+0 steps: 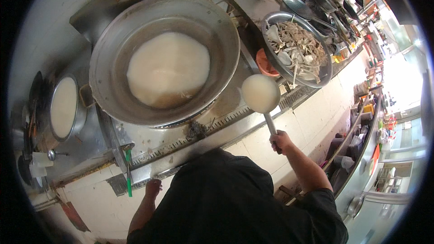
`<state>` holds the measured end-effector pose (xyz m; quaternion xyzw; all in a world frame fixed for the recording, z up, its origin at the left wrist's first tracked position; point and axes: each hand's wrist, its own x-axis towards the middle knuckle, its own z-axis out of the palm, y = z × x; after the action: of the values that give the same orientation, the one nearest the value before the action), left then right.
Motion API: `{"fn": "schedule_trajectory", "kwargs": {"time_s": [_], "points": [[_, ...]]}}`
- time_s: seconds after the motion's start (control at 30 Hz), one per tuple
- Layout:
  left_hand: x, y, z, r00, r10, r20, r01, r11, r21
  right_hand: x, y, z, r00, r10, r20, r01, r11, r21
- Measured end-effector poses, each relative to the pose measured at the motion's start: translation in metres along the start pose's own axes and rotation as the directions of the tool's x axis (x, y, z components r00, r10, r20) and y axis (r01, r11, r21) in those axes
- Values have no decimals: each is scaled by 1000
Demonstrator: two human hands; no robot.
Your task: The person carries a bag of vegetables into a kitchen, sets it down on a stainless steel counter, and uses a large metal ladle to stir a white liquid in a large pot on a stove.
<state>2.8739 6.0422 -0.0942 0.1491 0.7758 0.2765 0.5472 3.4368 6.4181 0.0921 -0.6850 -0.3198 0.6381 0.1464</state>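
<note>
My right hand grips the handle of a large metal ladle, whose round bowl is full of cloudy, pale broth. The ladle hangs to the right of a very wide metal wok, near the stove's front edge. More whitish broth lies in the bottom of the wok. My left hand is low at my left side, below the stove's front edge, with its fingers loosely curled; whether they are closed is unclear. A metal basin heaped with boiled bones stands beyond the ladle.
An orange-red plastic container sits beside the bone basin. At left stands a metal bowl of pale liquid. A green-handled tool juts over the stove edge. A strainer and several pans lie at upper right; shelves with dishes line the right side.
</note>
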Motion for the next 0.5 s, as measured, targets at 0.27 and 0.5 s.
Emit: {"fn": "schedule_trajectory", "kwargs": {"time_s": [0.27, 0.5], "points": [[-21, -8, -8, 926, 363, 104, -377, 863, 338, 50, 50, 3, 996, 80, -48, -81, 996, -35], [-30, -16, 2, 930, 366, 11, -360, 909, 208, 43, 46, -1, 992, -20, -124, -1, 985, -171]]}}
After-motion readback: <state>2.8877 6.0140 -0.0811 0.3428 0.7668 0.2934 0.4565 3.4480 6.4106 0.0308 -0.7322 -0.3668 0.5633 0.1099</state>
